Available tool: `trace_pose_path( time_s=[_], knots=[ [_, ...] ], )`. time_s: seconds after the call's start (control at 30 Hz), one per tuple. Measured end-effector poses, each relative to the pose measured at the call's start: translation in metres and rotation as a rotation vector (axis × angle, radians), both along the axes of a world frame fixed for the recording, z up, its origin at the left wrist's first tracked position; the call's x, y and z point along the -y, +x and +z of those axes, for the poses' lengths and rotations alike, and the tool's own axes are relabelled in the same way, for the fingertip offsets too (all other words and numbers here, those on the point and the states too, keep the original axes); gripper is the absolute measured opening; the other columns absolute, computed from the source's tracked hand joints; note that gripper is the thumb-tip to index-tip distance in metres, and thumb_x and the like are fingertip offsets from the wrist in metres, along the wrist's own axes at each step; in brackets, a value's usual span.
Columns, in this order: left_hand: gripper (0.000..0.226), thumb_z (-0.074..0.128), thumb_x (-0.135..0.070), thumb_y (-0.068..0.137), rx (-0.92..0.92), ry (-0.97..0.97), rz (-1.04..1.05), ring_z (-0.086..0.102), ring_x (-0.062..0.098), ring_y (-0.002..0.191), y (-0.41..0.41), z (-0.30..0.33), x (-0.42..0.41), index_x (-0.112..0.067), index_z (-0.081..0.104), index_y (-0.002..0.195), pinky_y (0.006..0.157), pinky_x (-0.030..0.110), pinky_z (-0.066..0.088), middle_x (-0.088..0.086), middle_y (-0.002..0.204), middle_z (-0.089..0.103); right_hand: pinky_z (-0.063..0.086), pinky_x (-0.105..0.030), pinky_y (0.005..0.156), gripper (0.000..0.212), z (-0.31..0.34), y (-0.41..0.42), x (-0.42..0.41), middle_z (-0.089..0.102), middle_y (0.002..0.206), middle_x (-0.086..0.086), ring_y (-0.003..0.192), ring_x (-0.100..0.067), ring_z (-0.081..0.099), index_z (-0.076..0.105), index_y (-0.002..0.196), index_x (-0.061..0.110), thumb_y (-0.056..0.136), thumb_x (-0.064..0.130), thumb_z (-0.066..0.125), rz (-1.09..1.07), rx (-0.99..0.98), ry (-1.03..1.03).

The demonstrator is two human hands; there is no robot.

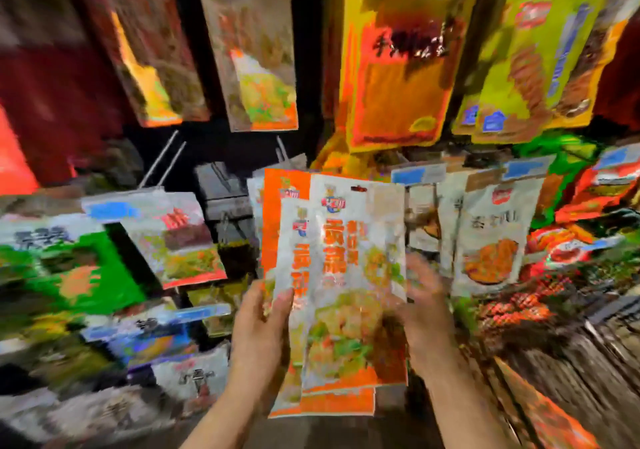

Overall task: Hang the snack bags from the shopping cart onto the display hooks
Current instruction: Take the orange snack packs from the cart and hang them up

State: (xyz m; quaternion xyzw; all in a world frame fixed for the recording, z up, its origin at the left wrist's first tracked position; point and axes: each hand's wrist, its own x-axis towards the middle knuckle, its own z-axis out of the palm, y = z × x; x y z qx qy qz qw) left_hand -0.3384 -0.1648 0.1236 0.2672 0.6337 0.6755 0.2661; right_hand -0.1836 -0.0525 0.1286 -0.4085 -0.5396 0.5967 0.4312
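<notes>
I hold a fanned stack of white-and-orange snack bags (346,275) upright in front of the display. My left hand (259,334) grips the stack's left edge, thumb on the front. My right hand (426,313) holds the right edge, its fingers blurred by motion. The front bag's hang hole (358,189) shows near its top. Two bare metal display hooks (162,159) slant out of the dark gap to the upper left of the stack. The whole frame is blurred.
Hanging snack bags fill the rack: brown ones (256,50) above, a yellow-orange one (398,60) at upper right, white ones (491,227) right of the stack, green and white ones (69,258) at left. The cart's edge (540,407) sits at lower right.
</notes>
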Motion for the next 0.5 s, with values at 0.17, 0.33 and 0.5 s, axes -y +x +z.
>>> trace_pose_path(
  time_s=[0.17,0.33,0.5],
  knots=[
    [0.017,0.066,-0.029,0.087,-0.103,0.127,0.157,0.067,0.01,0.098,-0.09,0.039,0.069,-0.022,0.067,0.102,0.091,0.029,0.05,0.005,0.105,0.072,0.058,-0.04,0.078,0.071,0.035,-0.09,0.039,0.065,0.119,-0.017,0.101,-0.028,0.066,0.051,0.112,0.048,0.073,-0.008,0.073,0.034,-0.131,0.077],
    [0.017,0.055,-0.008,0.095,-0.199,0.224,0.286,0.066,0.002,0.084,-0.148,0.072,0.101,-0.022,0.064,0.096,0.072,0.013,0.048,-0.005,0.093,0.071,0.053,-0.056,0.088,0.066,0.077,-0.134,0.062,0.071,0.109,-0.004,0.103,-0.025,0.068,0.054,0.115,0.046,0.077,-0.005,0.072,0.096,-0.199,0.145],
    [0.013,0.056,-0.013,0.095,-0.203,0.292,0.355,0.067,0.014,0.093,-0.184,0.085,0.1,-0.022,0.065,0.098,0.081,0.025,0.053,-0.005,0.098,0.073,0.051,-0.056,0.092,0.06,0.121,-0.158,0.051,0.065,0.123,-0.005,0.111,-0.025,0.064,0.062,0.104,0.051,0.08,-0.003,0.07,0.072,-0.236,0.269]
  ],
)
